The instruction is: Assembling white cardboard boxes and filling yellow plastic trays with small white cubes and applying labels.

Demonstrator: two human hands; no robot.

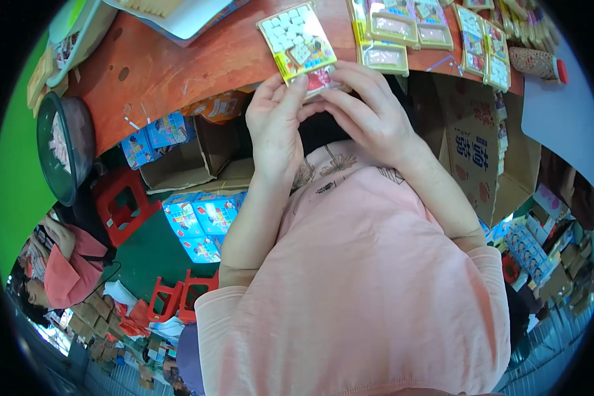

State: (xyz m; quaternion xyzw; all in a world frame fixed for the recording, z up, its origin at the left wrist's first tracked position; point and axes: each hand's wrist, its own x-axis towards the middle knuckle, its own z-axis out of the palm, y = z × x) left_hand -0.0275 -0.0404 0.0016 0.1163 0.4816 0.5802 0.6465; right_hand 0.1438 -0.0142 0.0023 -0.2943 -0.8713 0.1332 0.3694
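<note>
L hand (pixel 275 122): fingers curled, pinching left edge of small red-and-white packet (pixel 318 80), thumb on top.
R hand (pixel 369 112): fingers bent, gripping same packet from right side.
Packet: between both hands, at near edge of table (pixel 178 72), partly under yellow blister card (pixel 298 41).
Blister card: flat on table, white pieces in rows, touching L fingertips.
Nearby: more packed cards (pixel 402 33) to the right, cardboard boxes (pixel 185 162) under table, red stool (pixel 122 204) on floor.

Reddish wooden table (pixel 178 66): blister cards (pixel 393 33), white tray (pixel 185 16)
</note>
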